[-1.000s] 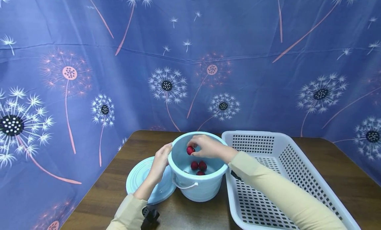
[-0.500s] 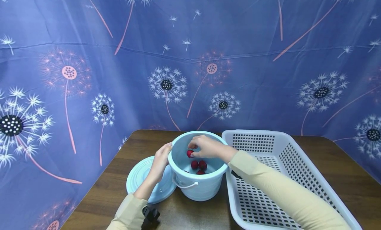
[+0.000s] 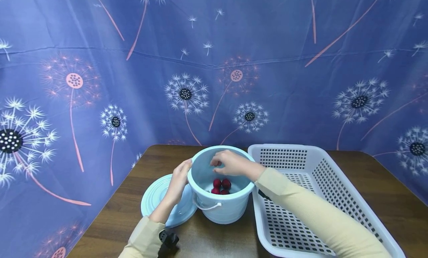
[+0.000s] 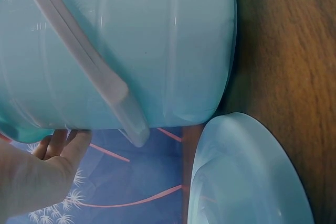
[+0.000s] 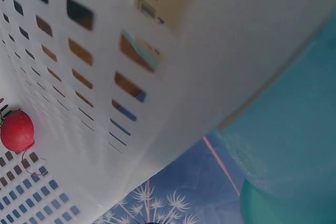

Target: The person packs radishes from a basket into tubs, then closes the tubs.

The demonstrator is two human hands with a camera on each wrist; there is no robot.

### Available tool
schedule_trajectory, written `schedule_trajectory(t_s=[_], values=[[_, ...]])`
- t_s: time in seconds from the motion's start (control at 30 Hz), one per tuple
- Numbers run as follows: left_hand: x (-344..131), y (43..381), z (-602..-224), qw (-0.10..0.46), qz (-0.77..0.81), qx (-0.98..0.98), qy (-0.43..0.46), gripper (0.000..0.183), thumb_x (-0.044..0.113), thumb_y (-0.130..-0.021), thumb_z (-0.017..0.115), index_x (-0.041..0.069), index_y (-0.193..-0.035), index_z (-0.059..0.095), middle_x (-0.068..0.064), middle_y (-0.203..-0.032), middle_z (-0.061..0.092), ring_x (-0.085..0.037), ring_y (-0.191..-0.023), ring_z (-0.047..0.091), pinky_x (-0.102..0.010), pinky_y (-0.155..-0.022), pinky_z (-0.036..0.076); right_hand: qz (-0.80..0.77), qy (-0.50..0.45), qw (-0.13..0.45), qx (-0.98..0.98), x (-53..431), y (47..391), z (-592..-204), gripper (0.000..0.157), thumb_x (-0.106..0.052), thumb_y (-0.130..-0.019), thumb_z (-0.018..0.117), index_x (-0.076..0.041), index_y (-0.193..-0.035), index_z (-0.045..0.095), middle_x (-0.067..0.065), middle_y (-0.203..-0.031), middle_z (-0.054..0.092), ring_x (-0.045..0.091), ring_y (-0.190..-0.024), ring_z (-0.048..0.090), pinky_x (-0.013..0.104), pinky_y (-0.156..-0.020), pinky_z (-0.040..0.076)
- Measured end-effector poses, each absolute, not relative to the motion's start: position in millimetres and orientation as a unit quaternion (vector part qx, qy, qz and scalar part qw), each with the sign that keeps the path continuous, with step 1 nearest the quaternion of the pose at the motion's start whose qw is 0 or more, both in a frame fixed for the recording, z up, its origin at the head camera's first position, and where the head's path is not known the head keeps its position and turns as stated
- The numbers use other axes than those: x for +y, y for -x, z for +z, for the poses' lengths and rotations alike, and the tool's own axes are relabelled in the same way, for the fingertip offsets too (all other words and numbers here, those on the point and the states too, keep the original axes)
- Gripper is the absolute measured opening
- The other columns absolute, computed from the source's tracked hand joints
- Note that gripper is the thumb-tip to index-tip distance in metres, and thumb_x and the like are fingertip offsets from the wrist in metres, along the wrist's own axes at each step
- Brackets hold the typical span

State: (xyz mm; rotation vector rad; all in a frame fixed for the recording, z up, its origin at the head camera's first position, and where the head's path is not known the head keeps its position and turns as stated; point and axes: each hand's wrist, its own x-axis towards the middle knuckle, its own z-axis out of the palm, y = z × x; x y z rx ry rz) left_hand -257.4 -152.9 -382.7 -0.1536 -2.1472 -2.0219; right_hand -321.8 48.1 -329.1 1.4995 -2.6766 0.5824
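A light-blue bucket with a white handle stands upright on the table. My left hand grips its rim on the left side; in the left wrist view the fingers lie against the outer wall. Inside the mouth of the bucket hovers my right hand, its fingers loosely bent around nothing. Several red radishes lie together on the bucket's bottom, below that hand. The right wrist view does not show the right hand; there another radish with a thin root appears in the white basket.
A light-blue lid lies left of the bucket on the wooden table. The perforated white basket stands right against the bucket, with my right forearm across it. Behind everything hangs a blue dandelion-print cloth.
My right hand has let go of the radish it pinched, which now lies with the others on the bucket's bottom. My left hand stays on the rim.
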Motion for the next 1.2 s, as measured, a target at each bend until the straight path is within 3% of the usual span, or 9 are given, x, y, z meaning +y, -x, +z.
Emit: schedule_trajectory(t_s=[0.33, 0.63, 0.83, 1.0, 1.2], values=[[-152, 258, -379, 0.091, -0.682, -0.724, 0.047, 0.048, 0.033, -0.101, 0.038, -0.003, -0.130, 0.050, -0.023, -0.125, 0.056, -0.029, -0.112, 0.057, -0.042, -0.092, 0.049, 0.189, -0.477, 0.009, -0.858, 48, 322, -325, 0.020, -0.007, -0.086, 0.064, 0.000, -0.104, 0.068, 0.012, -0.101, 0.067, 0.023, -0.092, 0.064, 0.036, -0.083, 0.053], [-151, 259, -377, 0.094, -0.682, -0.725, 0.040, 0.046, 0.033, -0.100, 0.039, -0.001, -0.128, 0.053, -0.021, -0.122, 0.058, -0.024, -0.106, 0.060, -0.039, -0.088, 0.051, 0.198, -0.471, 0.031, -0.859, 49, 322, -323, 0.022, -0.010, -0.085, 0.066, -0.002, -0.105, 0.068, 0.009, -0.101, 0.067, 0.020, -0.092, 0.064, 0.030, -0.082, 0.052], [-152, 258, -379, 0.092, -0.676, -0.730, 0.038, 0.047, 0.033, -0.101, 0.038, -0.002, -0.129, 0.051, -0.021, -0.125, 0.057, -0.026, -0.110, 0.058, -0.039, -0.091, 0.050, 0.202, -0.469, 0.033, -0.859, 50, 321, -323, 0.023, -0.013, -0.086, 0.066, -0.003, -0.107, 0.068, 0.010, -0.103, 0.067, 0.020, -0.094, 0.063, 0.027, -0.083, 0.051], [-152, 256, -380, 0.091, -0.675, -0.731, 0.045, 0.048, 0.033, -0.101, 0.037, -0.003, -0.130, 0.050, -0.022, -0.126, 0.056, -0.028, -0.113, 0.056, -0.041, -0.094, 0.048, 0.217, -0.471, 0.045, -0.854, 53, 320, -322, 0.025, -0.015, -0.086, 0.068, -0.003, -0.107, 0.068, 0.012, -0.103, 0.067, 0.023, -0.097, 0.063, 0.033, -0.085, 0.051], [-152, 255, -381, 0.090, -0.678, -0.728, 0.046, 0.049, 0.033, -0.101, 0.036, -0.004, -0.131, 0.049, -0.022, -0.128, 0.055, -0.029, -0.117, 0.054, -0.043, -0.097, 0.046, 0.227, -0.460, 0.065, -0.856, 59, 318, -319, 0.026, -0.019, -0.086, 0.068, -0.006, -0.108, 0.068, 0.009, -0.104, 0.067, 0.022, -0.098, 0.063, 0.032, -0.084, 0.052]])
